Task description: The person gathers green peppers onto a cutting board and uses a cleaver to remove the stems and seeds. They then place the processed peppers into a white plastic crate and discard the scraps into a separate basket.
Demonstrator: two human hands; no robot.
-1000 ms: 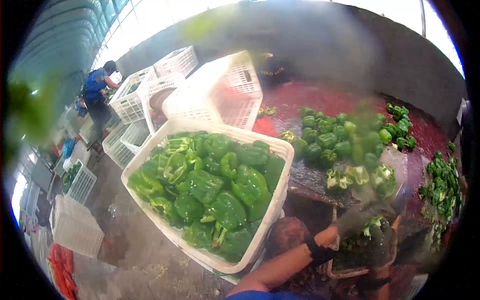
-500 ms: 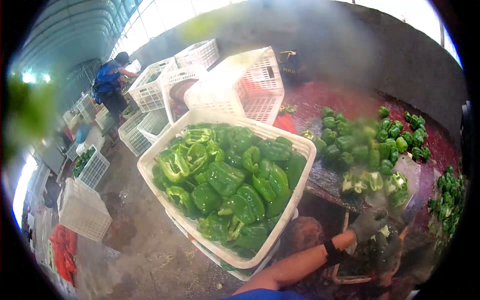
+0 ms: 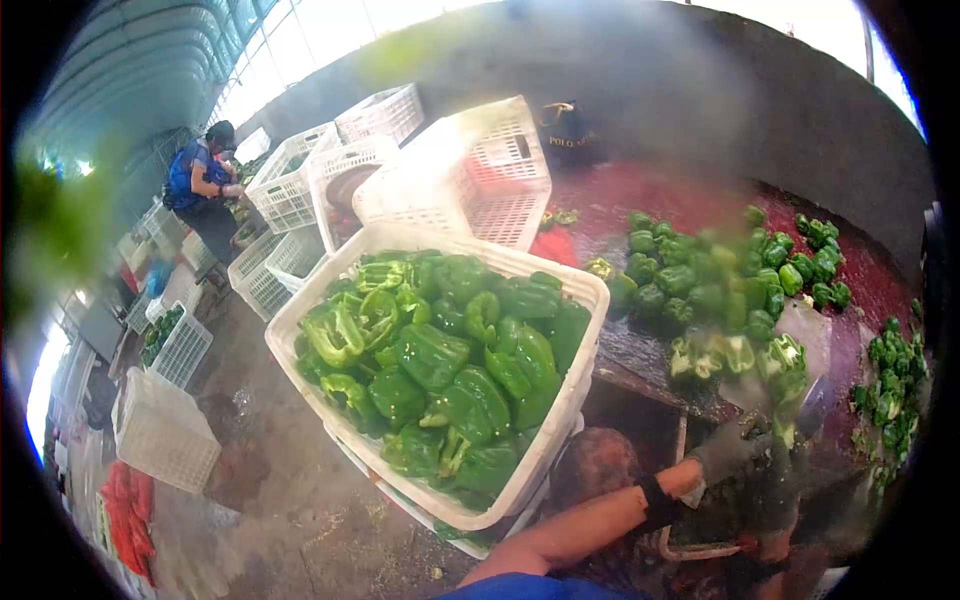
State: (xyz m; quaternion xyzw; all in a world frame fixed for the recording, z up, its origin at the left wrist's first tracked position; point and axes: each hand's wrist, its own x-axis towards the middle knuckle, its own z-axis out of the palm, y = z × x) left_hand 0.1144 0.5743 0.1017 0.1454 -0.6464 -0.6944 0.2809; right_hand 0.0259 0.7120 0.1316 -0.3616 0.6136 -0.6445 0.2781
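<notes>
My left hand, in a grey glove with a black band at the wrist, is beside cut green peppers at the table's near edge. Its fingers blur into what is around them, so a grip cannot be made out. Lower right, my right wrist shows dimly; the fingers of that hand are smeared and dark. A wooden-edged container is below the hands. Whole green peppers are heaped on the red surface. Left of my hands, a white crate is full of green peppers.
White crates are stacked behind, one tipped crate among them. A person in blue works at the back left. A crate and a red bundle are on the floor. Small peppers are heaped far right.
The view has shifted slightly, with the full crate now further left. My left hand is close to the cut peppers. The person in blue has raised their head and drawn their arm in.
</notes>
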